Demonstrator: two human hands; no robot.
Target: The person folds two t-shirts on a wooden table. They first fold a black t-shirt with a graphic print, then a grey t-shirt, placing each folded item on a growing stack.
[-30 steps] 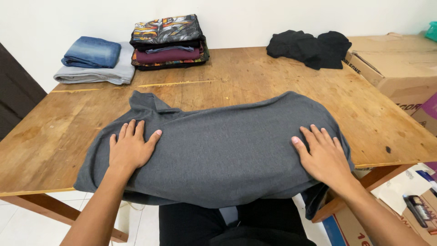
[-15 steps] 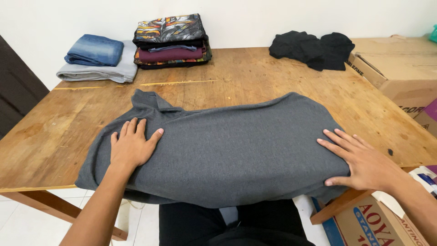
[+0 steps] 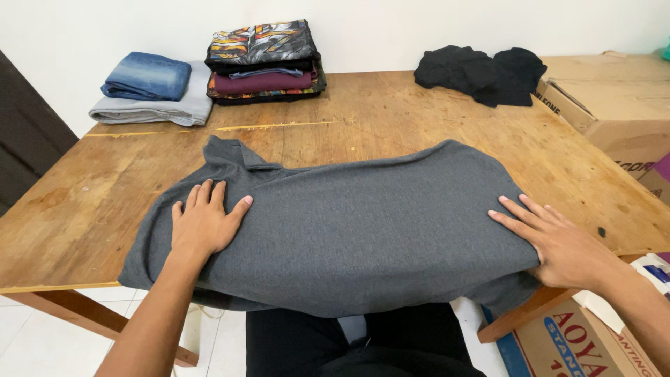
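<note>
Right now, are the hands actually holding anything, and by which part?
Nothing is gripped. Both hands lie flat, fingers spread, on the grey shirt: the left hand on its left part below the collar, the right hand at its right edge by the table's corner.

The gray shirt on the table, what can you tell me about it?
The gray shirt looks like soft, dark gray knit cloth. It lies spread flat across the near edge of the wooden table, its lower part hanging off toward the person. One corner peaks up at the upper left. The left hand presses flat on its left side; the right hand rests at its right edge.
</note>
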